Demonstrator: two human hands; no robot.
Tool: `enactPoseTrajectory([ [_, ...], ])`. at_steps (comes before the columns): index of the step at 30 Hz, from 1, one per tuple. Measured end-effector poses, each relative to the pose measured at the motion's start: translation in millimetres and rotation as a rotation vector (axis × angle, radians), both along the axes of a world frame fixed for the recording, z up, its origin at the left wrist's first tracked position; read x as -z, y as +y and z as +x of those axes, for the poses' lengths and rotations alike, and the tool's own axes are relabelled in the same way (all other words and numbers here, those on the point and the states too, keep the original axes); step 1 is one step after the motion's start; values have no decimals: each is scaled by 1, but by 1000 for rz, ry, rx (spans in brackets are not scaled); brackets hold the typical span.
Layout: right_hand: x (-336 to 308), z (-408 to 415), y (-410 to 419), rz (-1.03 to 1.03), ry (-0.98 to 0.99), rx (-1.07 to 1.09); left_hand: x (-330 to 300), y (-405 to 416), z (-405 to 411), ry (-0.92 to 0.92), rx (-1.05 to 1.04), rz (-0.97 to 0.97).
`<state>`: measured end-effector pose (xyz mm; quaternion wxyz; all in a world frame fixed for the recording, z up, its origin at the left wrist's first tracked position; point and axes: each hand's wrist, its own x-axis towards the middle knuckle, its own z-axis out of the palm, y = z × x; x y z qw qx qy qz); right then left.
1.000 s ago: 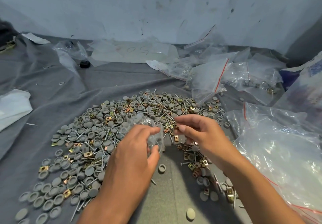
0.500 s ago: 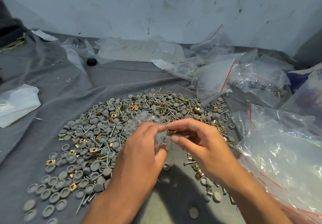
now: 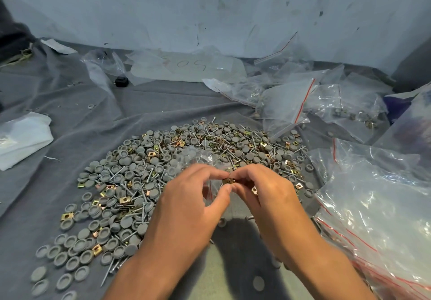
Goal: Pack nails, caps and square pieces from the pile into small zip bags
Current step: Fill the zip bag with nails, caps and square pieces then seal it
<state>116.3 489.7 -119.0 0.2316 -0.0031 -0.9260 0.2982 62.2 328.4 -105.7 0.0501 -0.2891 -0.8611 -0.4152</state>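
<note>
Pinching a brass square piece together, the left hand also grasps a small zip bag while the right hand meets it above the pile at mid-cloth; spare bags lie beyond.

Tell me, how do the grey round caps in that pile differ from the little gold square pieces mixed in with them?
The grey caps are round, matte and dished like shallow cups; the square pieces are flat, shiny brass-coloured plates with a hole in the middle. Caps far outnumber the squares in the pile. The right hand pinches one square piece at the small bag held by the left hand. Both kinds lie loose on the grey cloth.
</note>
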Motion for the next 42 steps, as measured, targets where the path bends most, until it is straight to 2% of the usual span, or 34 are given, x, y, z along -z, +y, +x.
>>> enactPoseTrajectory([
  [3,-2,0,-1,-63,-11,-2,-3,0,-2,-10,-33,26],
  [10,-11,2,7,-381,-145,-99,-7,0,-3,-103,-85,51],
  [15,-16,3,12,-400,-177,-138,-9,-4,-5,-210,-52,19],
  [18,-22,4,23,-494,-189,-129,-10,-11,-8,-185,-56,-27],
  [21,-17,5,18,-474,-186,-78,-15,-12,-6,-107,-33,-31],
  [26,-4,3,3,-669,-225,-55,-15,-4,0,40,-9,-56],
  [30,-6,2,5,-806,-234,-98,-13,-3,2,54,-37,-11],
  [36,-4,2,-1,-756,-85,-64,-14,1,1,-51,-112,136],
  [39,-6,1,-2,-843,-71,-103,-14,0,1,-109,-105,181],
  [42,-9,-1,-3,-917,-53,-173,-15,0,-2,-306,-22,293],
])
